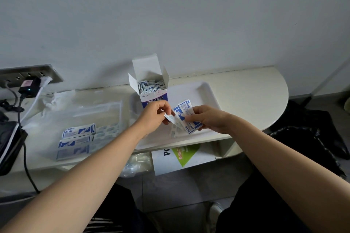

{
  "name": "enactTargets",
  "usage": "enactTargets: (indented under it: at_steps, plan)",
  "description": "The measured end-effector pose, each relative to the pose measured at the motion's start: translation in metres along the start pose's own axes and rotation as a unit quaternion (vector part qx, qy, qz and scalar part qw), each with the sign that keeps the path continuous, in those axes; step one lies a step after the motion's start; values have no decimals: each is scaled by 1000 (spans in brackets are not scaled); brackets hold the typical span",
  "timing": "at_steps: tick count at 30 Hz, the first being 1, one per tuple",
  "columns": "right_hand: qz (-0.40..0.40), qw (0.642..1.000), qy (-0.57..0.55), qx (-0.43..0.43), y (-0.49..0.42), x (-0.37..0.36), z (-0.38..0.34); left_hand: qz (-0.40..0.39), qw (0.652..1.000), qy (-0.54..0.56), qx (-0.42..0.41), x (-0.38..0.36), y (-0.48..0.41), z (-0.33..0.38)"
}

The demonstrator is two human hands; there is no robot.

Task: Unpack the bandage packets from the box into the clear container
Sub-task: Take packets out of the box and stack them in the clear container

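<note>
Black cables and a charger (28, 89) lie far out to the left of the left hand, against the wall. Nearer in, but still apart from that hand on its left, the clear container (94, 113) rests flat on the desk (246, 85). We count about three blue-and-white packets (78, 131) already in it, stacked at its near end with their long axes running left to right.

The left hand (153, 117) is curled, with thumb and fingertips pinching the left edge of a fan (186, 117) of packets. Just beyond its knuckles the box (153, 98) stands upright with its flaps open, and more packets stand on end inside it.

The fan spans the gap between the two hands. Its long axis runs from far to near, tilted a little, so it lies crosswise to the packets in the container. The right hand (208, 119) grips the fan's right side, fingers curled under and thumb on top. Both hands hover over the white tray (198, 89), which reaches out to the right of the right hand and also carries the box.

We judge that the hands are sorting or squaring up a bunch taken from the box, and that the task is at an early stage, since the box looks nearly full. The next move turns on one relation: the container lies to the left, and the left hand is the nearer one. We expect the bunch would need about a quarter turn to lie like the packets already there. Loose packets could slip from the fan on the way across.
</note>
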State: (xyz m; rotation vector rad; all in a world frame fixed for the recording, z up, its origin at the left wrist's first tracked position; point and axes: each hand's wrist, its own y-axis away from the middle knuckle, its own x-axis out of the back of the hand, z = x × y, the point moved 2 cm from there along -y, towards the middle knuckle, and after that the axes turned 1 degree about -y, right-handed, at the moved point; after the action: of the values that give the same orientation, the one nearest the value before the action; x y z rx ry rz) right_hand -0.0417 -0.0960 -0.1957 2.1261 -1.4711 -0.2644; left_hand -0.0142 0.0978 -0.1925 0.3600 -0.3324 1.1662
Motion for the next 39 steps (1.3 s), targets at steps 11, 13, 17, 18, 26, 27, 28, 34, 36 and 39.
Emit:
enactTargets:
  at_steps: [11,13,17,18,26,27,28,34,36,39]
  plan:
    - [207,916,326,112,7,14,-18,111,953,-273,-75,7,18,9]
    - [201,885,401,127,9,11,-18,86,957,-267,-78,-2,17,15]
    - [180,858,465,123,10,4,-11,21,959,-269,-81,-25,15,23]
    - [176,856,471,119,11,3,-8,10,957,-277,-78,-31,15,23]
    - [175,878,436,93,13,19,7,25,954,-290,-71,-46,10,12]
    - [174,880,432,91,13,21,8,25,956,-285,-67,-45,10,11]
    - [171,883,427,93,13,21,9,26,958,-277,-67,-45,10,12]
    - [167,887,414,118,10,19,10,50,963,-251,-89,-49,9,17]
    - [158,888,418,107,10,20,13,49,960,-263,-81,-47,8,13]
    - [160,889,415,106,9,21,15,45,965,-253,-59,-43,6,6]
